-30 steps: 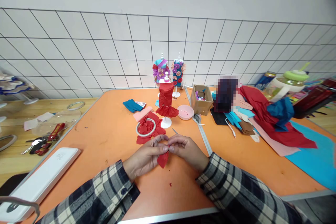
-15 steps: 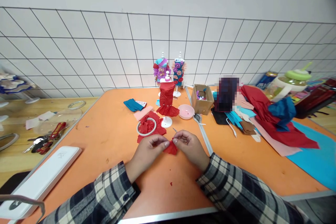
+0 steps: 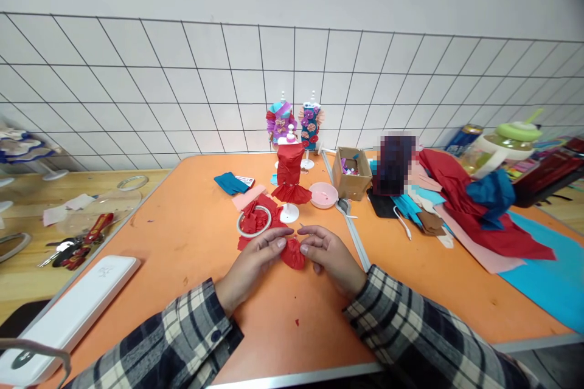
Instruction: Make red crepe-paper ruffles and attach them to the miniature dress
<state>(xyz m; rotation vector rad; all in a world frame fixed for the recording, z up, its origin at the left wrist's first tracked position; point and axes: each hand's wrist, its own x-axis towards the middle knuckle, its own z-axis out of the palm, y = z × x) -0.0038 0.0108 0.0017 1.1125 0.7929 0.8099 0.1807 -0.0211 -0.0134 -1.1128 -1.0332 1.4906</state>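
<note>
A small gathered piece of red crepe paper [image 3: 294,255] is between my two hands, its lower edge fanned out above the table. My left hand [image 3: 255,261] pinches its left side between thumb and fingers. On the right side, my right hand [image 3: 331,258] grips it with thumb and forefinger. A thin, light sliver shows near the right fingertips, too small to make out. Just beyond stands a mini dress form [image 3: 290,164] in a red paper dress with a flared hem. Left of its white base, a pale ring [image 3: 254,221] lies on crumpled red paper [image 3: 274,206].
Two decorated dress forms [image 3: 310,124] stand behind. A pink dish [image 3: 323,195], a cardboard box [image 3: 351,173] and scissors [image 3: 344,206] are right of centre. Coloured sheets [image 3: 493,225] and a lidded jug [image 3: 502,143] occupy the right; a white power bank [image 3: 77,310] lies left.
The red piece has spread wider and shows more between my hands. My left fingers have straightened somewhat, and my right fingers have shifted on the paper. The dress forms stay put.
</note>
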